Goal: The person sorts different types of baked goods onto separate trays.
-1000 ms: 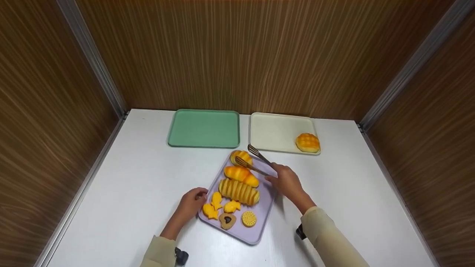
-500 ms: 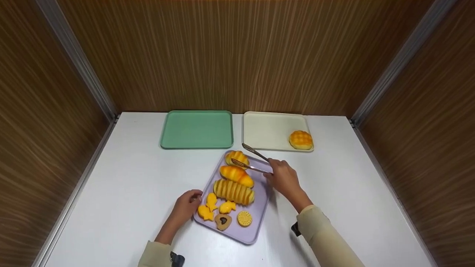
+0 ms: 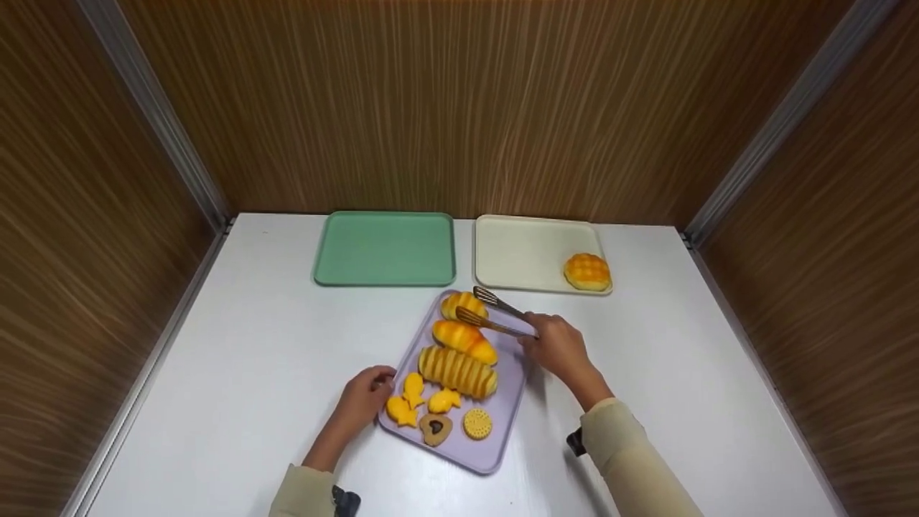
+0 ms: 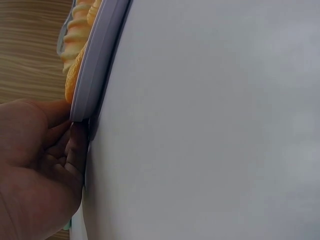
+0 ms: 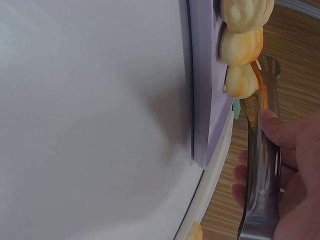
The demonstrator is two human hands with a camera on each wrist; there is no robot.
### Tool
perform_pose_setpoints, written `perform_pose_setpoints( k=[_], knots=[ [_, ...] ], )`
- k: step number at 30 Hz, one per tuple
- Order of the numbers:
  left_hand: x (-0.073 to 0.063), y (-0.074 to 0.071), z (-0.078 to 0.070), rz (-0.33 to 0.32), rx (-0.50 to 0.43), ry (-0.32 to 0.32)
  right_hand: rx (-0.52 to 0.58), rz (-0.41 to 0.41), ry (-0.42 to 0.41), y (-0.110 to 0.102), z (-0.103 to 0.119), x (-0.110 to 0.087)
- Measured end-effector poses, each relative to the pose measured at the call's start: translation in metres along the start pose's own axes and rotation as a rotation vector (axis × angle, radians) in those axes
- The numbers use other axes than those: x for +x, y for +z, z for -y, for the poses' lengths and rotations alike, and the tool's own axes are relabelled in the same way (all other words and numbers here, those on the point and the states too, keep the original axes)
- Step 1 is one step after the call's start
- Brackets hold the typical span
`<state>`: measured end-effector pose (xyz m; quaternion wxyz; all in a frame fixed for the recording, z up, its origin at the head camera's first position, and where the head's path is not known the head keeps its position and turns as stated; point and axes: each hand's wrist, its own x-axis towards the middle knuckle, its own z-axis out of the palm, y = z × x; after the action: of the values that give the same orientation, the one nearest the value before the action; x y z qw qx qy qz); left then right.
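My right hand (image 3: pixel 558 348) grips a pair of metal tongs (image 5: pixel 262 185), also in the right wrist view. The tongs' arms are spread. One tip overlaps the ridged round bun (image 3: pixel 459 303) in the head view; the other is just beyond its right side. That bun lies at the far end of a tilted lilac tray (image 3: pixel 467 451). Below it come a smooth bread roll (image 3: pixel 465 340) and a striped loaf (image 3: pixel 457 371). My left hand (image 3: pixel 362 396) holds the tray's left edge, some fingers reaching beneath the rim (image 4: pixel 89 95) in the left wrist view.
Several fish-shaped crackers (image 3: pixel 413 388), a heart-shaped cookie (image 3: pixel 436 429) and a round biscuit (image 3: pixel 477 424) occupy the tray's near end. Behind are a green tray (image 3: pixel 385 248) and a cream tray (image 3: pixel 531 251) bearing a scored bun (image 3: pixel 588 271). Wood-patterned panels (image 3: pixel 459 108) enclose the white table (image 3: pixel 273 323).
The head view has shifted slightly. The tongs' tips have come nearer each other around the ridged bun. My left hand stays at the lilac tray's edge.
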<state>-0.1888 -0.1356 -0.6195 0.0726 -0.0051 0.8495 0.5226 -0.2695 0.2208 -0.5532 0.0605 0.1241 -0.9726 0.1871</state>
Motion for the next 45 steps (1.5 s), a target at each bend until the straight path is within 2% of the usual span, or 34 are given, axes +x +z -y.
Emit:
perform_pose_setpoints(
  k=[6,11,20,26,33,38,45],
  knots=[
    [0.002,0.000,-0.003,-0.006,0.004,0.006,0.011,-0.033,-0.001,0.004,-0.003,0.001],
    [0.002,0.001,-0.003,-0.002,-0.004,-0.021,0.016,-0.040,0.012,0.006,-0.010,0.000],
    [0.001,0.002,-0.002,-0.002,-0.002,0.013,0.023,0.076,0.025,0.003,-0.019,0.002],
    [0.001,0.003,-0.003,-0.001,-0.007,0.017,0.033,0.046,0.020,-0.003,-0.025,-0.001],
    [0.001,0.002,0.000,-0.011,-0.009,0.030,0.014,0.001,-0.031,0.001,-0.037,-0.009],
    [0.000,0.002,0.002,-0.018,0.002,0.030,0.022,0.007,-0.031,0.008,-0.032,-0.009],
    [-0.001,0.001,0.000,-0.007,0.019,0.004,0.032,0.074,0.018,0.014,-0.026,-0.004]
  ],
)
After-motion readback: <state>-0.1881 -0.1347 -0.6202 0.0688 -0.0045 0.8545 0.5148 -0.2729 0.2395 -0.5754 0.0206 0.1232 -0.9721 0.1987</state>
